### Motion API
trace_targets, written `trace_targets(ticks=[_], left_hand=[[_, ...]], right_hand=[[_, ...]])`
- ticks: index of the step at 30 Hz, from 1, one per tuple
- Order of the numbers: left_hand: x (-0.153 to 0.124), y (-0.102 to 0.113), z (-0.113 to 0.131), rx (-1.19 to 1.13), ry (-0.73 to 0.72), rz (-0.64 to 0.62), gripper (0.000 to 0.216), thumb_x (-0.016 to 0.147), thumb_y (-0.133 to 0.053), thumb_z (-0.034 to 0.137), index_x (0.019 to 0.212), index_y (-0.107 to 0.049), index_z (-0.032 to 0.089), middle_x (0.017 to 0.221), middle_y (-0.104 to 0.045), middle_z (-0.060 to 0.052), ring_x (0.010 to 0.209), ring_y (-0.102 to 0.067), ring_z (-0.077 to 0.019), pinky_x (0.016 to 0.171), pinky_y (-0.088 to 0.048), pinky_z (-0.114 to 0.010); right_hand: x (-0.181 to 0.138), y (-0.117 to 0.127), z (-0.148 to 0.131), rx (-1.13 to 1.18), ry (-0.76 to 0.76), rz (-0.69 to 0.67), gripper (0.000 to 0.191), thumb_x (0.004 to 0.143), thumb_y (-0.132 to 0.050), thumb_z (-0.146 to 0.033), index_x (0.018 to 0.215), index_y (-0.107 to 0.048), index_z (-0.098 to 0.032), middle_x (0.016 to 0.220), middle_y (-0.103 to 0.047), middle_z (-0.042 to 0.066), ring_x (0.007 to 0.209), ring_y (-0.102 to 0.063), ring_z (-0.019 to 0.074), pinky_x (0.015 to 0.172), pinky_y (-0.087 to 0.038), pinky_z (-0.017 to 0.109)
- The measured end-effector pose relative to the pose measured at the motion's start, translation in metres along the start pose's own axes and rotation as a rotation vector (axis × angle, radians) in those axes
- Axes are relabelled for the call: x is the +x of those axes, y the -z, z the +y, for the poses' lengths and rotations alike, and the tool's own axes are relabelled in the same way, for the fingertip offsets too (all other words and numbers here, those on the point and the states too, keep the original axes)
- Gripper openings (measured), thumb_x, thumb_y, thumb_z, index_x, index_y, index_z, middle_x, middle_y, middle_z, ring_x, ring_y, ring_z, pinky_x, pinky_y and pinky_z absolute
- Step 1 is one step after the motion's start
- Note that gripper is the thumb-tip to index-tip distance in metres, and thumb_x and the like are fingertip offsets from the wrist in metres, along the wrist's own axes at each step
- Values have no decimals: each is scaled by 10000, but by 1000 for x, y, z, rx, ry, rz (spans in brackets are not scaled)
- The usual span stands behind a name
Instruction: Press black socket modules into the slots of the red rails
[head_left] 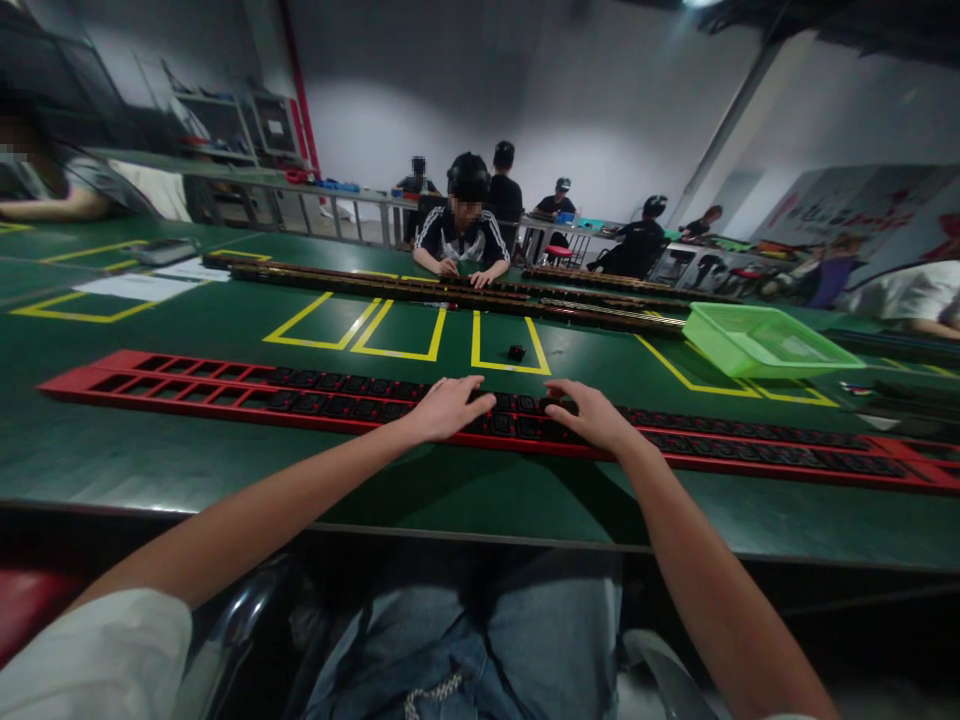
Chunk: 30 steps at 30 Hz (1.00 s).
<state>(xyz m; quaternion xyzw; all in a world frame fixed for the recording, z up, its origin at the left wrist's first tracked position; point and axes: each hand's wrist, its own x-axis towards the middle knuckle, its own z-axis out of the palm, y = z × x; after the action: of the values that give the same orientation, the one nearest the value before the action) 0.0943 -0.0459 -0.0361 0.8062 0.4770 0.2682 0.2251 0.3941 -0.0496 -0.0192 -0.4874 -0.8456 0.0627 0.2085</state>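
A long red rail [202,393] lies across the table before me, with two rows of square openings. Black square sockets [501,425] fill most of these openings; several at the left end are bare. On the rail's middle rests my left hand [450,408], fingers stretched forward and thumb apart, holding nothing. My right hand [589,415] is just to its right over the same rail, thumb and fingers apart over the sockets. Its fingertips are partly blurred, and nothing shows between them. A loose black piece [517,353] sits on the table beyond the rail.
The green table [420,490] has yellow tape outlines. A green basket [772,340] stands tilted at the right, by long dark rails [337,280]. Across the table a co-worker [466,225] handles those rails. Paper sheets [135,287] lie at the left.
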Motion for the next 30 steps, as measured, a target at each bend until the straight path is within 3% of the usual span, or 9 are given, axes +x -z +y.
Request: trace_targets(ticks=[3, 7, 11, 15, 19, 24, 30], left_hand=[[-9, -6, 9, 396, -145, -96, 932, 837, -500, 774, 1499, -434, 120, 1518, -474, -210, 1396, -411, -398, 1192, -239, -585], [-7, -5, 10, 594, -227, -146, 1077, 739, -576, 834, 1514, -403, 107, 1426, -526, -232, 1284, -481, -411, 1090, -358, -552], [-2, -3, 5, 602, -262, -177, 1064, 748, -560, 829, 1511, -393, 107, 1428, -519, -223, 1277, -480, -393, 1085, -355, -525], [-1, -7, 1, 553, -273, -148, 1045, 766, -533, 825, 1526, -365, 127, 1524, -452, -195, 1372, -414, -360, 1174, -252, -494], [-1, -8, 1, 548, -262, -170, 1068, 767, -521, 831, 1545, -341, 122, 1533, -445, -200, 1351, -428, -366, 1142, -291, -494], [0, -6, 4, 571, -256, -165, 1085, 752, -536, 830, 1534, -365, 96, 1466, -498, -221, 1281, -470, -383, 1075, -358, -511], [2, -3, 6, 578, -262, -191, 1105, 716, -560, 840, 1522, -387, 105, 1421, -530, -216, 1241, -499, -386, 1040, -390, -522]], right_hand=[[-5, 3, -1, -75, 41, -131, 654, 891, -616, -567, 1410, -562, -172, 1367, -618, 165, 1236, -591, 329, 1074, -463, 510], [-6, 0, -7, -194, 70, -256, 922, 829, -614, -732, 1523, -445, -149, 1466, -535, 193, 1293, -534, 385, 1082, -425, 565], [-3, -8, -17, -313, 74, -285, 1082, 793, -570, -830, 1575, -350, -115, 1525, -453, 230, 1323, -486, 432, 1071, -404, 595], [-2, -13, -21, -375, 80, -282, 1068, 830, -505, -834, 1596, -299, -120, 1531, -439, 236, 1321, -484, 425, 1071, -400, 579], [-2, -13, -21, -393, 71, -293, 1045, 843, -498, -821, 1597, -294, -128, 1540, -429, 227, 1329, -475, 418, 1078, -395, 568], [-2, -12, -24, -393, 42, -294, 1024, 844, -547, -780, 1590, -310, -118, 1525, -445, 219, 1327, -475, 407, 1093, -384, 566], [3, -4, -28, -359, 36, -364, 1191, 686, -749, -740, 1597, -295, -120, 1512, -443, 239, 1311, -483, 425, 1083, -398, 571]])
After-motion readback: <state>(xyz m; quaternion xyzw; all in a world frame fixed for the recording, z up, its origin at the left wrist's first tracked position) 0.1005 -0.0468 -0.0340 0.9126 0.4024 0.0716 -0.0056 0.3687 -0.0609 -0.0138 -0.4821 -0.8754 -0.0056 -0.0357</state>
